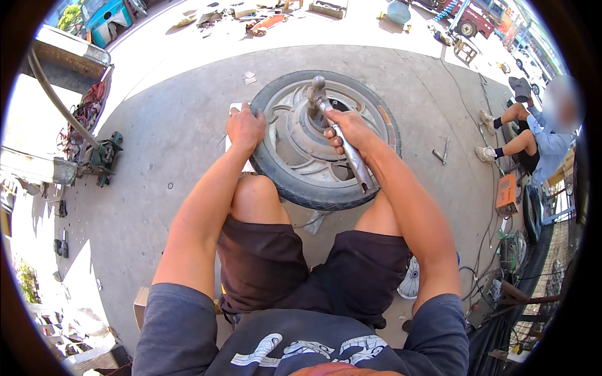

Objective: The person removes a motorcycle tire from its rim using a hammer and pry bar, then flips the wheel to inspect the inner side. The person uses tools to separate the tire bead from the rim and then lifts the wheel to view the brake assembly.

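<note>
A motor wheel with a black tyre and a grey cast hub lies flat in front of my knees. My right hand is closed around the metal handle of a ball-peen hammer, whose head is above the hub. The handle's hollow end points back toward me. At the tyre's left edge, my left hand rests with its fingers curled over the rubber. A white piece partly shows beneath that hand. Whether the hammer head touches the hub cannot be made out.
A person sits at the right beside an orange box and cables. A small metal tool lies on the concrete between us. At left stands a green metal stand. A spoked wheel is by my right thigh. Scattered parts lie far ahead.
</note>
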### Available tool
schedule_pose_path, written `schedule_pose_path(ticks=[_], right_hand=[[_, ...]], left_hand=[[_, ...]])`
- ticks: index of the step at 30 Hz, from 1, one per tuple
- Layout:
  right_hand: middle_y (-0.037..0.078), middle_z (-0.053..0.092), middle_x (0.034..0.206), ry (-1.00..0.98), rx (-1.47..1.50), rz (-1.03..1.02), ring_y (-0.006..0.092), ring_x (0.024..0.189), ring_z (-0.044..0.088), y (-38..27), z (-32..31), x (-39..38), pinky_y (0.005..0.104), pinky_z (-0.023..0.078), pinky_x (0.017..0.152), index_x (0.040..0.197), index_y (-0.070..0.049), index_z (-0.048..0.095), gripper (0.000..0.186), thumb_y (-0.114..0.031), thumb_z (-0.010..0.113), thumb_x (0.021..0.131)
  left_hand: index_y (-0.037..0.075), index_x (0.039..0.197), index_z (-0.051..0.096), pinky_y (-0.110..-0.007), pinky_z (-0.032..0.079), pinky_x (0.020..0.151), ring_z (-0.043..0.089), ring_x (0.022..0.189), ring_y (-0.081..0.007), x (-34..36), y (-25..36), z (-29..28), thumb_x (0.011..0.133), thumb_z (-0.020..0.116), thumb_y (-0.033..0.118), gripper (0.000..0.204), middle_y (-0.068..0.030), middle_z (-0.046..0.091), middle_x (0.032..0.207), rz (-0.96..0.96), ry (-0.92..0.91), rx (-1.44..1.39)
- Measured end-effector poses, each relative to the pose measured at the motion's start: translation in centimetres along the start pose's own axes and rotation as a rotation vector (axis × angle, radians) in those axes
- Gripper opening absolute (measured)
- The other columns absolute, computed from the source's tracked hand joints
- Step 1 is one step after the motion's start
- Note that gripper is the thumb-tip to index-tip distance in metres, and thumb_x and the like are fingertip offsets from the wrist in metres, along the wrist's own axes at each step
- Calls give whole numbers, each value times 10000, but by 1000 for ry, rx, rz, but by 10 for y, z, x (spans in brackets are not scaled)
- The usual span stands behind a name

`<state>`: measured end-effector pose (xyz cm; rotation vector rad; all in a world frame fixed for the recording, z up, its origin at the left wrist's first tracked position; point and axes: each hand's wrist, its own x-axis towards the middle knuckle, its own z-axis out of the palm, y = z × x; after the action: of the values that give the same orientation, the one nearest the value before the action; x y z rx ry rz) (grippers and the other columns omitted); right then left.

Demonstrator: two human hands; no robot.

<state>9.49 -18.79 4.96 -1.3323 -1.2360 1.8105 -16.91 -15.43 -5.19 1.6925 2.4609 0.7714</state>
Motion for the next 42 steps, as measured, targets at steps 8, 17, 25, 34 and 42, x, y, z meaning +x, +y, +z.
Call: schedule_pose_path(ticks=[8, 17, 25, 34, 42], right_hand=[[11, 556, 698, -12, -16, -33, 82, 517, 487, 1, 5, -5, 268, 433, 448, 882, -85, 535, 348, -408, 536, 1013], [6, 530, 670, 31, 26, -104, 71, 473, 480, -10, -14, -68, 254, 396, 392, 946, -31, 546, 368, -394, 548, 1005], [16, 539, 671, 109, -31, -60, 88, 467, 487, 14, -30, -67, 266, 410, 390, 923, -36, 553, 384, -411, 549, 1005], [13, 559, 665, 181, -22, 25, 86, 480, 504, 2, -48, -40, 266, 417, 400, 903, -83, 549, 346, -405, 516, 1025], [8, 567, 683, 224, 30, -43, 88, 476, 478, 2, -56, -3, 265, 400, 404, 933, -49, 568, 382, -414, 507, 1029]], left_hand=[[8, 1258, 615, -499, 496, 950, 609, 1114, -429, -1, 1, -3, 939, 545, 392, 504, -276, 596, 1201, 1, 20, -12], [6, 1237, 622, -500, 491, 952, 610, 1108, -423, -1, -1, -6, 936, 548, 389, 492, -271, 601, 1183, -5, 4, -24], [12, 1246, 616, -499, 484, 955, 608, 1106, -420, 0, 2, -4, 939, 541, 376, 482, -266, 592, 1202, -9, 0, -15], [10, 1222, 617, -501, 491, 939, 610, 1094, -422, -2, 0, -3, 944, 538, 383, 472, -266, 594, 1196, 2, 12, -7], [8, 1222, 618, -490, 500, 952, 615, 1105, -427, -4, 1, -4, 937, 547, 387, 480, -287, 595, 1209, -9, -18, 5]])
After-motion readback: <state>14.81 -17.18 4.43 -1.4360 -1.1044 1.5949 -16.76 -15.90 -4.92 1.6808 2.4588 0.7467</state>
